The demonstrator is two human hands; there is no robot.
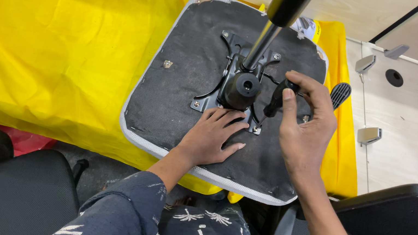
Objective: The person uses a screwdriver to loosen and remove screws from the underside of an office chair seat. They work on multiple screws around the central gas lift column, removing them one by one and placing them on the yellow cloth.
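Seat [178,102] lies underside up on the yellow cloth [56,28], grey fabric facing me. Black plate [237,77] bolted at its centre; gas cylinder [276,17] rises from the plate toward 12 o'clock and out of view.

My left hand [211,137] rests flat on the fabric, fingers spread wide, fingertips touching the plate's edge at 6 o'clock. It holds nothing.

My right hand [305,121] is at 3 o'clock of the plate, thumb and fingers closed around a black-handled tool [276,97]. The tool tip points down to a bolt at the plate's 5 o'clock corner.

Lever paddle [340,93] sticks out past the seat at 3 o'clock. Black chairs [5,186] stand at 7 and 4 o'clock.
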